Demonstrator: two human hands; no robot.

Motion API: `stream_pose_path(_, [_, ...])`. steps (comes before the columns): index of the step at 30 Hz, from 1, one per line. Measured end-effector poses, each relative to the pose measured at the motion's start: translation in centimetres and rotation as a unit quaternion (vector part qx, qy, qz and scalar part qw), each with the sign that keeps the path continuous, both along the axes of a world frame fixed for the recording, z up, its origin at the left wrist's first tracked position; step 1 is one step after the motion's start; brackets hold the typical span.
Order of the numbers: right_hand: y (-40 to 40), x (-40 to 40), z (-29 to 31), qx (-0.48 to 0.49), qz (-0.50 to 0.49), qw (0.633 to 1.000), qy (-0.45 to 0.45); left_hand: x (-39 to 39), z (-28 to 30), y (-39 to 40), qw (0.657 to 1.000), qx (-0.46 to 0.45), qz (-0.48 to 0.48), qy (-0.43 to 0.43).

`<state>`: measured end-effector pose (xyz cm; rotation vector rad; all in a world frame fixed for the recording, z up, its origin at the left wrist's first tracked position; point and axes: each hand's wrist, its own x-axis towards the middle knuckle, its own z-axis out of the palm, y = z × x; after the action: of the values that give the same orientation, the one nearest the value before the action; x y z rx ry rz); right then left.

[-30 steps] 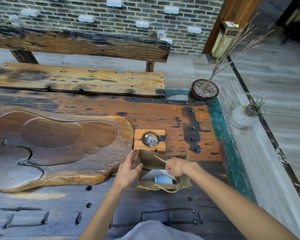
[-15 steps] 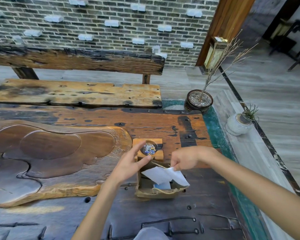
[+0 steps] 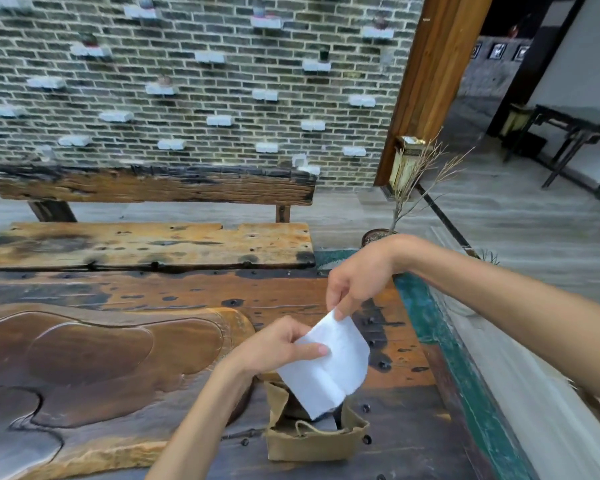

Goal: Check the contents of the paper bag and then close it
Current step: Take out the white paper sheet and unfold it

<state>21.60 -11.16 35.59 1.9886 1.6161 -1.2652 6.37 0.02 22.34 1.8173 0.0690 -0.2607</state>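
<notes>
Paper bag [image 3: 314, 441] stands open on the worktop [image 3: 406, 420] near its right edge, while left hand [image 3: 278, 348] and right hand [image 3: 357, 282] pinch a white sheet [image 3: 329, 365] lifted above it — probably to see what lies underneath.

one view only, from a wide-angle camera on the person's head. it looks forward and slightly down across the table [image 3: 187, 292] toward the bench [image 3: 146, 244] and brick wall [image 3: 187, 98] beyond. both forearms reach in from the bottom edge, so the hands sit close, low and centre-right. straight lines bow near the frame edges. the floor [image 3: 516, 216] fills the right side.
</notes>
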Motion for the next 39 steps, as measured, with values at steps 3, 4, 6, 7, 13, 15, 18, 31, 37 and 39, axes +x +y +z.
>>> stream_pose_path(3, [-0.4, 0.8, 1.3, 0.078, -0.083, 0.990, 0.079, -0.6, 0.7, -0.2, 0.997, -0.066, 0.041, -0.012])
stream_pose_path(4, [-0.7, 1.0, 1.6, 0.127, -0.112, 0.981, 0.093, -0.8, 0.9, -0.1, 0.993, -0.094, 0.067, -0.015])
stream_pose_path(6, [-1.6, 1.8, 1.1, 0.236, -0.187, 0.946, 0.121, -1.0, 1.3, -0.1, 0.983, -0.139, 0.119, -0.022])
stream_pose_path(7, [-2.2, 2.2, 0.6, 0.287, -0.230, 0.918, 0.147, -1.0, 1.5, -0.1, 0.976, -0.158, 0.144, -0.030])
stream_pose_path(13, [-6.6, 2.4, -5.3, 0.447, -0.507, 0.574, 0.462, 0.0, 3.6, 0.2, 0.931, -0.216, 0.277, -0.103])
stream_pose_path(15, [-7.9, 1.2, -7.3, 0.399, -0.549, 0.511, 0.527, 0.2, 4.0, 0.2, 0.921, -0.226, 0.296, -0.118])
stream_pose_path(18, [-8.6, -0.6, -9.3, 0.334, -0.559, 0.563, 0.509, 0.6, 4.3, -0.1, 0.910, -0.242, 0.312, -0.126])
stream_pose_path(31, [-4.1, -3.9, -6.8, 0.433, -0.572, 0.559, 0.416, 1.3, 5.0, -2.9, 0.917, -0.194, 0.314, -0.152])
stream_pose_path(37, [-4.1, -4.0, -6.4, 0.490, -0.568, 0.571, 0.333, 0.2, 5.7, -2.2, 0.931, -0.193, 0.275, -0.142])
stream_pose_path(39, [-4.5, -3.8, -6.4, 0.496, -0.547, 0.590, 0.325, 0.1, 6.0, -2.2, 0.931, -0.186, 0.281, -0.143])
